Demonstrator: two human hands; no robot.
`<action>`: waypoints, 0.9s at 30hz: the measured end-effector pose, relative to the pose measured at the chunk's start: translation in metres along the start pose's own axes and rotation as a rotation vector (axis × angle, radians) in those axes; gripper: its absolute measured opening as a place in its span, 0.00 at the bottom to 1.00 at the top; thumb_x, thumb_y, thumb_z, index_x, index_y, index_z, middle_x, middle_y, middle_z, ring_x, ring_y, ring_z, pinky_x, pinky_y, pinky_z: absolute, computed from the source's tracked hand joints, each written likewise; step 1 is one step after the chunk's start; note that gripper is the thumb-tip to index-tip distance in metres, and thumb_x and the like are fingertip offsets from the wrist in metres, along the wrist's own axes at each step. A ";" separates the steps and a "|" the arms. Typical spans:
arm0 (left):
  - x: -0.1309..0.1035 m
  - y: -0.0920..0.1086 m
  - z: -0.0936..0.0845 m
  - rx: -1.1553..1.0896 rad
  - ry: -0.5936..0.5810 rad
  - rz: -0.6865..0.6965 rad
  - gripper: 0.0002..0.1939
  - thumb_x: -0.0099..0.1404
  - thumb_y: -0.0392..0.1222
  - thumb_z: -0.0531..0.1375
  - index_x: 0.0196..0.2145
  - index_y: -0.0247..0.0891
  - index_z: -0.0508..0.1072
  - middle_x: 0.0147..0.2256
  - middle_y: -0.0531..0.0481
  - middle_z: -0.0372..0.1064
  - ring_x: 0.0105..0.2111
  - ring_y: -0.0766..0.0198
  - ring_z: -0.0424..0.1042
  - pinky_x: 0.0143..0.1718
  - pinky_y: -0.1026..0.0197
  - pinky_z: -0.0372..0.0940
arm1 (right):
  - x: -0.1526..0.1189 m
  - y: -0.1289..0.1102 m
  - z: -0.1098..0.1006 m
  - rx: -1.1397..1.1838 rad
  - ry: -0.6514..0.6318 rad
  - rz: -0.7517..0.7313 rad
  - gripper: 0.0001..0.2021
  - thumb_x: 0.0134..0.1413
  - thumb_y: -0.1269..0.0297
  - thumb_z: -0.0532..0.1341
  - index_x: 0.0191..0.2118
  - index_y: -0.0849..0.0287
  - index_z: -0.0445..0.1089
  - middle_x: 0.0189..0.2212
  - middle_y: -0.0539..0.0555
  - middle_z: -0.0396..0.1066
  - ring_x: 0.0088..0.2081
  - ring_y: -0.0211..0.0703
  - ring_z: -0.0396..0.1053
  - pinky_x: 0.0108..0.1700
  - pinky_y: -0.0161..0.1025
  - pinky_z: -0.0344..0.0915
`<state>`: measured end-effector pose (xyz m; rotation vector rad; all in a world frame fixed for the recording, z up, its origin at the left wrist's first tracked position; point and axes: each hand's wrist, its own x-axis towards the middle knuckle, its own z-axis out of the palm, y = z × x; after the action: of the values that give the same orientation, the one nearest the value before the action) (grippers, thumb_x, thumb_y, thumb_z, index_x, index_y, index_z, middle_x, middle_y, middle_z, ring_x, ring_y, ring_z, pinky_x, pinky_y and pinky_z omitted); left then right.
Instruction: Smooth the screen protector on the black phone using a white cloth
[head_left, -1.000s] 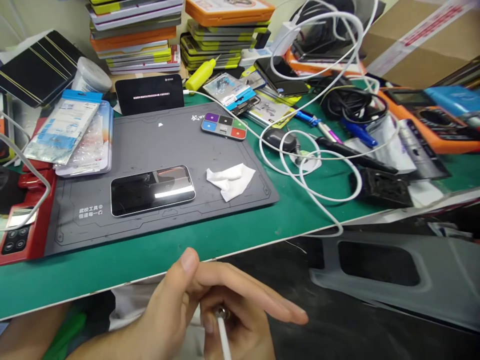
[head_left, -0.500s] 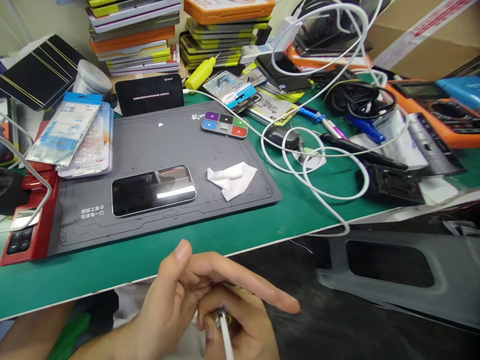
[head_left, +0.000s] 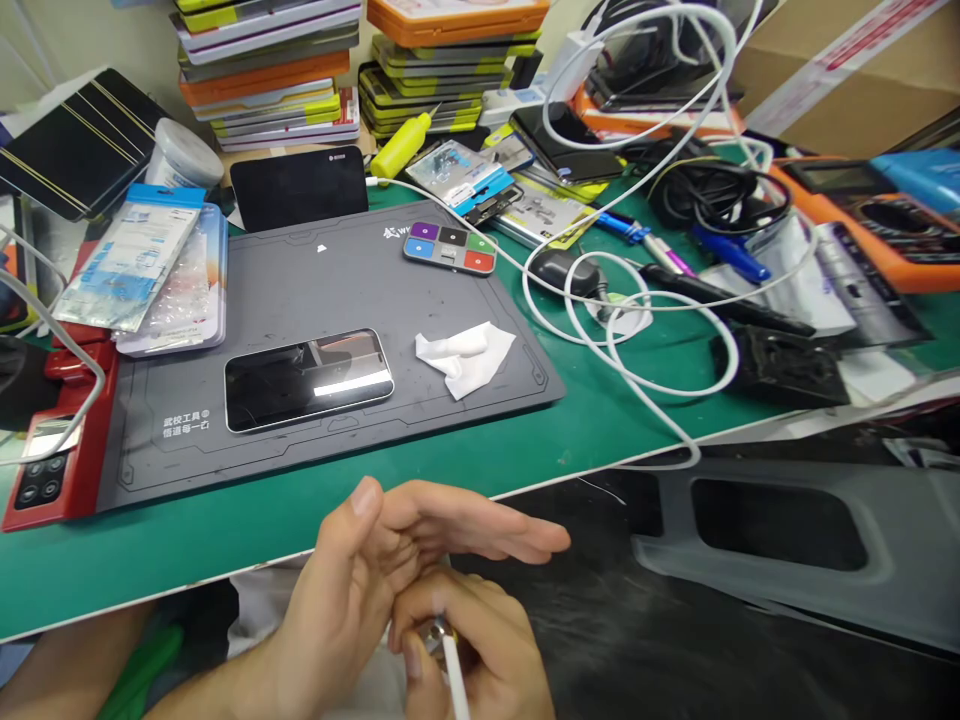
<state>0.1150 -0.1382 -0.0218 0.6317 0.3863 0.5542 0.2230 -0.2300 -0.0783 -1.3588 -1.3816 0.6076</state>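
At the bottom centre, below the table edge, my left hand (head_left: 375,580) is open, its thumb up and its fingers stretched to the right. Just beneath it my right hand (head_left: 480,650) is closed around a small round metallic object with a white stick (head_left: 454,675) pointing down toward me. My two hands touch or nearly touch. A phone (head_left: 309,380) with a dark, glossy screen lies on the grey mat (head_left: 315,290). To its right sits a crumpled white cloth (head_left: 469,360). Behind them rests a small tool with coloured squares (head_left: 450,248).
A dark phone (head_left: 300,190) stands at the mat's back edge. White cable loops (head_left: 652,385) cover the right side, beside pens and an orange multimeter (head_left: 862,215). A red holder (head_left: 75,440) is at the left. Stacked boxes (head_left: 270,80) stand behind; a grey stool (head_left: 787,540) is lower right.
My left hand's fingers have risen and drawn together, away from my right hand. My right hand has barely moved. The standing phone's screen no longer shows its line of text.
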 end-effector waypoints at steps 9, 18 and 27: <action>-0.001 -0.003 0.001 -0.003 -0.014 0.003 0.40 0.85 0.56 0.32 0.58 0.34 0.80 0.61 0.39 0.77 0.64 0.52 0.73 0.68 0.53 0.61 | -0.014 0.002 0.001 -0.033 -0.011 0.025 0.06 0.60 0.70 0.58 0.34 0.51 0.66 0.21 0.41 0.69 0.21 0.33 0.65 0.30 0.33 0.64; -0.012 -0.007 -0.009 0.358 0.182 0.306 0.32 0.84 0.57 0.40 0.56 0.44 0.82 0.62 0.47 0.76 0.68 0.49 0.68 0.71 0.53 0.56 | -0.040 0.021 -0.003 0.249 -0.017 0.416 0.16 0.69 0.43 0.63 0.45 0.51 0.69 0.31 0.47 0.68 0.27 0.36 0.64 0.27 0.32 0.61; -0.019 -0.002 -0.005 0.432 0.105 0.114 0.31 0.82 0.64 0.46 0.60 0.47 0.81 0.66 0.46 0.72 0.70 0.41 0.65 0.70 0.43 0.59 | -0.018 0.019 -0.007 0.234 -0.174 0.092 0.17 0.77 0.46 0.55 0.50 0.47 0.78 0.33 0.48 0.78 0.31 0.38 0.76 0.35 0.33 0.71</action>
<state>0.0984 -0.1491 -0.0236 1.0478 0.5788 0.6189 0.2328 -0.2449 -0.0993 -1.2079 -1.3423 0.9374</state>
